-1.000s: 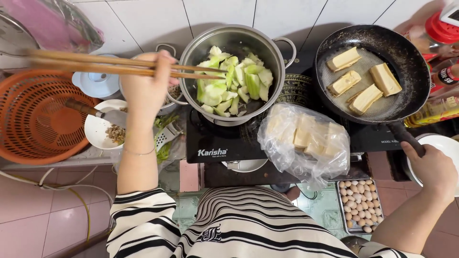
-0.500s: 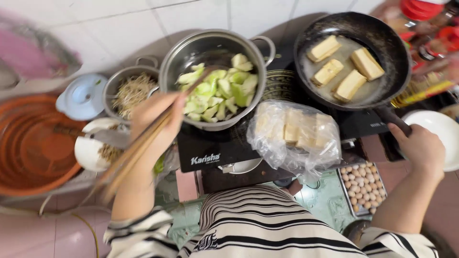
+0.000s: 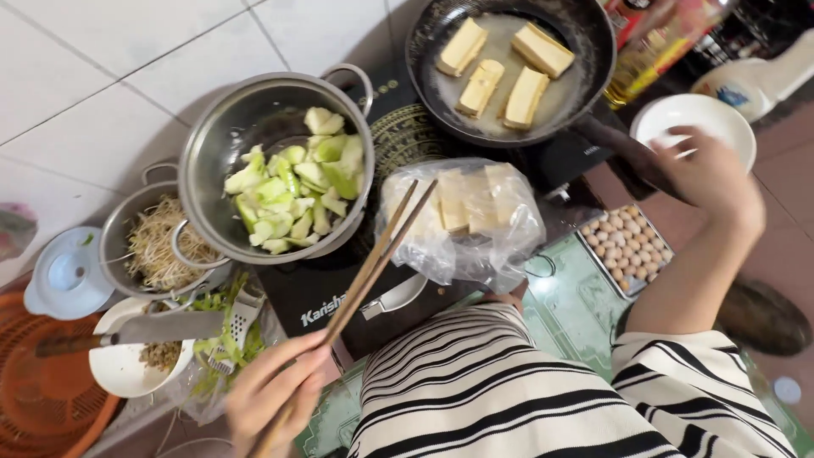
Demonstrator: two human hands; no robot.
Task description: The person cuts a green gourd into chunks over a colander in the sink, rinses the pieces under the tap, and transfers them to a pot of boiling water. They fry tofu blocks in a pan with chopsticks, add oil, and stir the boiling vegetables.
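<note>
Right, head view, looking down over a low cooktop. Left hand is closed around the butt end of long wooden chopsticks; grip tight, sticks near parallel, tips slightly apart and holding nothing. Tips sit over the clear bag of tofu slabs, between the steel pot and the black frying pan. Held far back, probably for reach and to keep the hand off the heat.

Right hand is at the pan's dark handle, fingers curled. Likely gripping it to steady the pan, but I cannot tell whether the grip is fully closed on the handle or just resting; the hand overlaps a white bowl behind it.

Pot holds cut green vegetable pieces; pan holds four tofu blocks in a thin oil film, spaced apart, presumably so they brown separately.

Around it: smaller pot of bean sprouts, cleaver laid across a small white bowl, tray of small eggs.

Hard to read: striped clothing covers the cooktop's front edge, the orange basket is cut off at left, and the bottles at top right are blurred.
</note>
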